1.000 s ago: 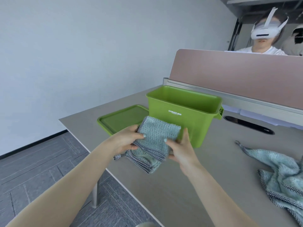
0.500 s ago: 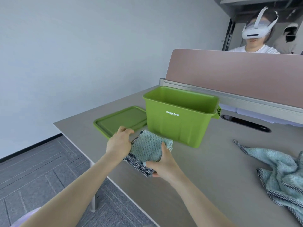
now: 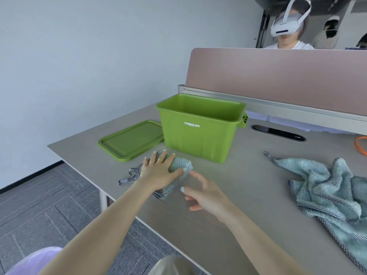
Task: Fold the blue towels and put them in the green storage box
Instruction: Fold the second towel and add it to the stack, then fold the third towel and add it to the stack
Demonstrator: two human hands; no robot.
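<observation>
A folded blue towel [image 3: 181,165] with a black-and-white woven border lies on the grey table [image 3: 248,211], just in front of the green storage box [image 3: 198,139]. My left hand [image 3: 158,171] lies flat on top of it with spread fingers, holding it down against the table. My right hand [image 3: 206,195] hovers just right of the towel, fingers apart, holding nothing. The box stands open and what shows of its inside holds no towel. A second blue towel [image 3: 325,191] lies crumpled at the right.
The box's green lid [image 3: 131,142] lies flat to the left of the box, near the table's left edge. Behind the box stand a pink divider [image 3: 278,76], a cable slot [image 3: 278,132] and an orange cable [image 3: 359,145]. A person wearing a headset [image 3: 288,26] sits beyond the divider.
The folded towel came down from in front of the box onto the table. My right hand let go of it and drew back to the right; my left hand flattened on top.
</observation>
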